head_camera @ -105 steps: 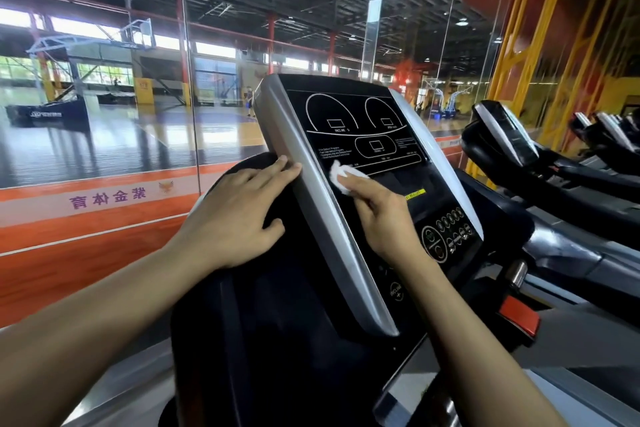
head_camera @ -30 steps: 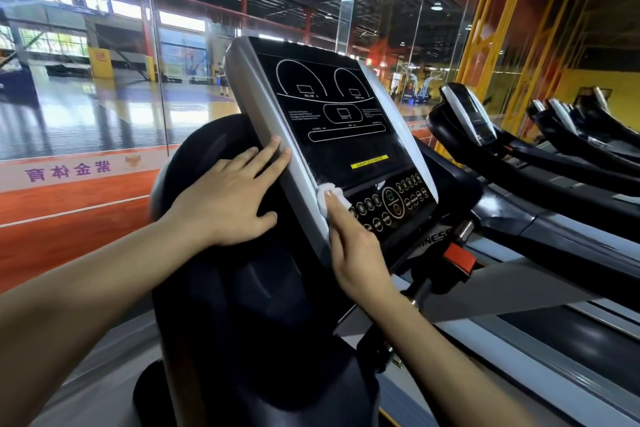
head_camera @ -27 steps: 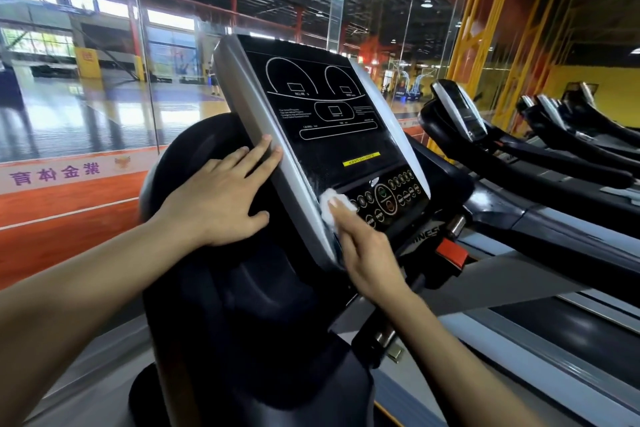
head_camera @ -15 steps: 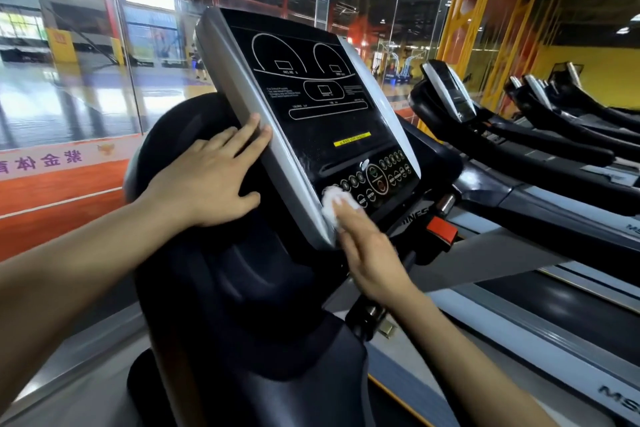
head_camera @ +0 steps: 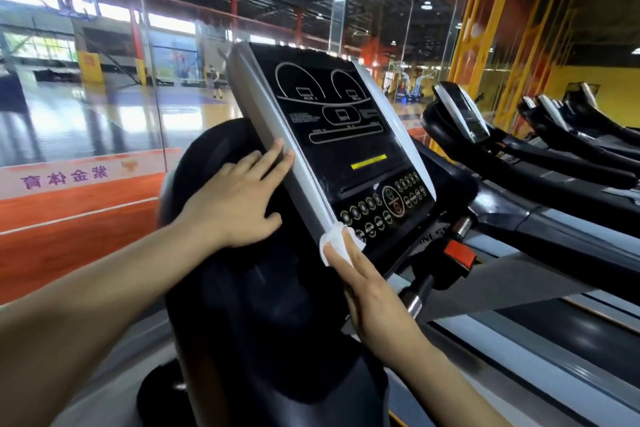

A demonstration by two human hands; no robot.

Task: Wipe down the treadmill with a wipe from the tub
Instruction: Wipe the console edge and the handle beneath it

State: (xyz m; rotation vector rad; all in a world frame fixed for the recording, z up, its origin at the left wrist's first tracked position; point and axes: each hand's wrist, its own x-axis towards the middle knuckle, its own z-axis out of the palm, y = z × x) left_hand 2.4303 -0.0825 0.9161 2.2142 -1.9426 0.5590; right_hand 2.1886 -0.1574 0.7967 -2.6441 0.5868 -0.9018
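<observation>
The treadmill console point(head_camera: 339, 135) is a black panel with silver side trims, tilted up in front of me. My right hand point(head_camera: 367, 291) presses a crumpled white wipe point(head_camera: 332, 241) with flat fingers against the console's lower left corner, beside the round buttons point(head_camera: 381, 208). My left hand point(head_camera: 239, 198) lies flat on the black housing behind the console, fingertips touching the left silver trim point(head_camera: 277, 135). No wipe tub is in view.
A red safety clip point(head_camera: 459, 253) hangs below the console. Further treadmills point(head_camera: 519, 149) stand in a row to the right. A glass wall point(head_camera: 104, 97) ahead looks onto a basketball court. The grey treadmill deck point(head_camera: 536, 340) runs at lower right.
My right hand has slid the wipe down from the display area, past the buttons, to the console's lower left corner. My left hand has stayed put. The camera has shifted.
</observation>
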